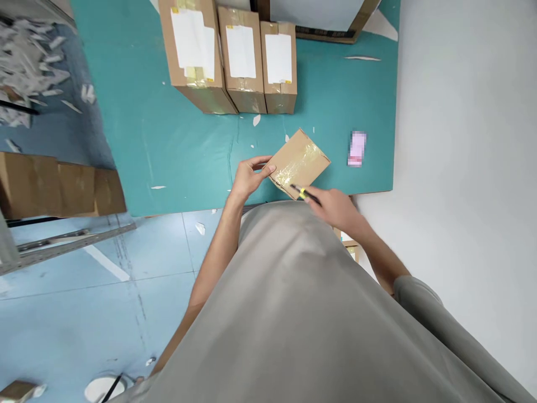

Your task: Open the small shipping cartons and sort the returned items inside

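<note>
A small brown cardboard box (298,159) with clear shiny tape across its face is held tilted over the near edge of the green table (188,151). My left hand (251,176) grips the box at its left corner, thumb on top and fingers behind. In my right hand (335,210) is a box cutter (305,193), black with a yellow-green part. Its tip lies at the taped near side of the box; whether the blade touches the tape I cannot tell.
Three taped cartons with white labels (279,59) stand at the back, beside a larger box (323,19). A blurred pink item (357,149) lies to the right. Brown boxes (54,184) and paper scraps (31,61) are at the left. A white wall (465,140) borders the right.
</note>
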The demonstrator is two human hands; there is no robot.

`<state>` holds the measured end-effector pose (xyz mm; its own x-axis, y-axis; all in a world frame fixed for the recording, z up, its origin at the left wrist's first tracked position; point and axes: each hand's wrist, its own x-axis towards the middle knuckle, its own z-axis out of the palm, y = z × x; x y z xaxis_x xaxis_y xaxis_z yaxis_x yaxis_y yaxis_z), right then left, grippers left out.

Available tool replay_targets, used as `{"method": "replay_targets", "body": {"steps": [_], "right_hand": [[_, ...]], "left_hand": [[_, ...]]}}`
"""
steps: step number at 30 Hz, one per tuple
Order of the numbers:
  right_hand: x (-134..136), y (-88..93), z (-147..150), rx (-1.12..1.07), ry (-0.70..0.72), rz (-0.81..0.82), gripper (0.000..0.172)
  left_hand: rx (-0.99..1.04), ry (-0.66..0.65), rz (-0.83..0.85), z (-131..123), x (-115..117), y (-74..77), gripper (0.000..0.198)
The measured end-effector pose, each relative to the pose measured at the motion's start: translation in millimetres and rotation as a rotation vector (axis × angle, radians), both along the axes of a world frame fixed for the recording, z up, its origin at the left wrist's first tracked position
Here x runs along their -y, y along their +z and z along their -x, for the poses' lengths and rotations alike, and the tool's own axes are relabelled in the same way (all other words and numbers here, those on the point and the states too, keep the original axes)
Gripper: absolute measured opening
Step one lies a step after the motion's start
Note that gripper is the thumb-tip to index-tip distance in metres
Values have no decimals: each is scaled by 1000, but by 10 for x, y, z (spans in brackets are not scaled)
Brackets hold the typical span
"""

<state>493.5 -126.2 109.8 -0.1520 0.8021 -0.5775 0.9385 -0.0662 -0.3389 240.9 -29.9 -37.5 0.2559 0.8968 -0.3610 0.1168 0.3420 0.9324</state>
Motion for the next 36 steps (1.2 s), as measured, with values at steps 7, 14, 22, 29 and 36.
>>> {"method": "replay_targets", "body": {"steps": [7, 14, 22, 29, 36], "right_hand": [[-369, -532, -317, -134, -626, -336, 59], [-123, -766, 98, -182, -594, -245, 56], [-114, -590, 229, -98, -478, -272, 65], [-230, -335, 335, 164, -343, -90, 69], [-320, -122, 450, 281, -310, -43, 66]], "left_hand": [[-49, -5, -40, 4, -147, 22, 54], [-276, 99, -218, 12, -285, 139, 44], [-260, -163, -419, -529, -127, 368, 52], [-438, -243, -555, -571, -28, 262, 51], [-508, -272, -634, -575, -4, 155, 50]]}}
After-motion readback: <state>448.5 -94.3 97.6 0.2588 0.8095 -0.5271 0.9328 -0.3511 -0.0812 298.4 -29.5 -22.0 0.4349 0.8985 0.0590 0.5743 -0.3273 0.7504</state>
